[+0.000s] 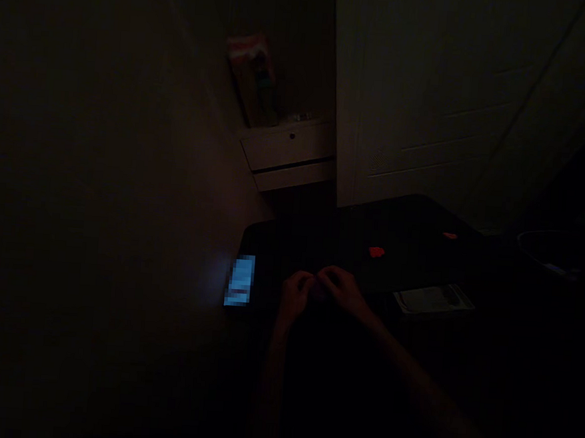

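Observation:
The picture is very dark. My left hand (297, 293) and my right hand (340, 288) meet near the front edge of a dark table (311, 240), fingers closed. Between their fingertips is a small, dim purple piece (319, 287); its kind is too dark to make out, and the fingers partly cover it. On the table beyond my right hand lies a small bright red-orange piece (376, 252). A second red-orange piece (450, 236) is farther off to the right.
A lit, blurred-out screen (241, 281) glows at the table's left edge by the wall. To the right lies a printed paper or booklet (434, 300). Behind are a pale drawer unit (297, 146), a bag-like package (255, 79) on it, and a large light panel (431, 102).

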A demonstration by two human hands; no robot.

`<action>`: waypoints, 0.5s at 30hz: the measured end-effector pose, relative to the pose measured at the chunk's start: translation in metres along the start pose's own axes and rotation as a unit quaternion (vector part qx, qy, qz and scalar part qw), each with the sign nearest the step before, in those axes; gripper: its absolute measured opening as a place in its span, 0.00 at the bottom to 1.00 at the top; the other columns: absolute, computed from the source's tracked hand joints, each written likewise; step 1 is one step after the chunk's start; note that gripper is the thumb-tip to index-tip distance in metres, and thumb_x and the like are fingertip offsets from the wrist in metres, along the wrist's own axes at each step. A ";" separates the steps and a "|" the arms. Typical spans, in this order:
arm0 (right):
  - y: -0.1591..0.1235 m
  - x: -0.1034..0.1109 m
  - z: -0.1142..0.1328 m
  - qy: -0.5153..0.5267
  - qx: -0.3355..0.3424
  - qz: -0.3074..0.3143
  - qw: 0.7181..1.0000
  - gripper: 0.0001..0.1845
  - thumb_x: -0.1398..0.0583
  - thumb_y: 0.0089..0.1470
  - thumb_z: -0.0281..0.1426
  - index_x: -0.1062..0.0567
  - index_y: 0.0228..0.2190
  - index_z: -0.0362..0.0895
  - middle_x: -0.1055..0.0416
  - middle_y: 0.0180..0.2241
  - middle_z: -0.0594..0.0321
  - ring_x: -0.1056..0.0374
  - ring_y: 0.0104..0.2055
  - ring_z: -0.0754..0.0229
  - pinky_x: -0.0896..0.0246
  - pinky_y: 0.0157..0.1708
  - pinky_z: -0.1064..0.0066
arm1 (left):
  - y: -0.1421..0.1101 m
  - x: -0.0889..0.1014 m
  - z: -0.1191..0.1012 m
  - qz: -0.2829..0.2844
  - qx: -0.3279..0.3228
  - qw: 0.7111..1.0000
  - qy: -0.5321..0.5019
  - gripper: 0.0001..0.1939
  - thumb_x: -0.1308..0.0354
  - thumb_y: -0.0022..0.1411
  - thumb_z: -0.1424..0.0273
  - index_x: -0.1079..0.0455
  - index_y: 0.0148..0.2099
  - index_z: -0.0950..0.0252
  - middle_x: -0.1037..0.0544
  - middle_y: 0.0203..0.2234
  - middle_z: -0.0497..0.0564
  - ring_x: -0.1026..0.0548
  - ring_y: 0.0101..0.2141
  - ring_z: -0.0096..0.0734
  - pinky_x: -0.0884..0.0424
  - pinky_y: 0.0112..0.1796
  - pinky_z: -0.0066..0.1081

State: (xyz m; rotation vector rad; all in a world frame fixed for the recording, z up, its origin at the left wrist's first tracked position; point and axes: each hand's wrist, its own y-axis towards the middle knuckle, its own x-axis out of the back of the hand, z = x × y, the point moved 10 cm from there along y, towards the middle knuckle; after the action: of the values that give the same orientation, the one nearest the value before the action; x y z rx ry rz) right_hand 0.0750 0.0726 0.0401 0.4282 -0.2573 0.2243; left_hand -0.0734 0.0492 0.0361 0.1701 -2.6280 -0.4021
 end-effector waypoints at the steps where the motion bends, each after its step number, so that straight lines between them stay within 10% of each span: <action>1: 0.000 0.000 0.001 -0.001 0.003 -0.001 1.000 0.13 0.42 0.63 0.40 0.22 0.36 0.45 0.20 0.37 0.58 0.25 0.39 0.54 0.33 0.42 0.64 | 0.000 -0.001 0.000 0.004 -0.002 1.000 0.000 0.08 0.42 0.65 0.67 0.24 0.39 0.64 0.19 0.34 0.51 0.22 0.38 0.35 0.29 0.41 0.32; 10: -0.002 0.019 -0.008 -0.002 -0.041 -0.111 0.993 0.13 0.40 0.61 0.42 0.23 0.37 0.46 0.20 0.35 0.58 0.24 0.37 0.53 0.31 0.38 0.65 | -0.002 0.003 0.007 -0.052 0.053 0.994 -0.086 0.16 0.35 0.60 0.63 0.24 0.49 0.65 0.19 0.37 0.53 0.21 0.37 0.34 0.26 0.40 0.32; 15: -0.001 0.015 -0.006 -0.121 -0.031 -0.062 0.990 0.07 0.41 0.61 0.36 0.24 0.34 0.48 0.21 0.32 0.60 0.25 0.33 0.54 0.33 0.35 0.65 | 0.000 0.013 0.013 -0.116 0.033 0.993 -0.017 0.11 0.37 0.61 0.69 0.24 0.46 0.65 0.19 0.39 0.55 0.21 0.39 0.36 0.26 0.42 0.35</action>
State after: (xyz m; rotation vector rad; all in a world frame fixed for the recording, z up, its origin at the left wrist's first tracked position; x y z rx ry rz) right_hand 0.0909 0.0766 0.0392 0.4077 -0.4732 0.0409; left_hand -0.0913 0.0499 0.0305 0.4982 -2.6653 -0.3976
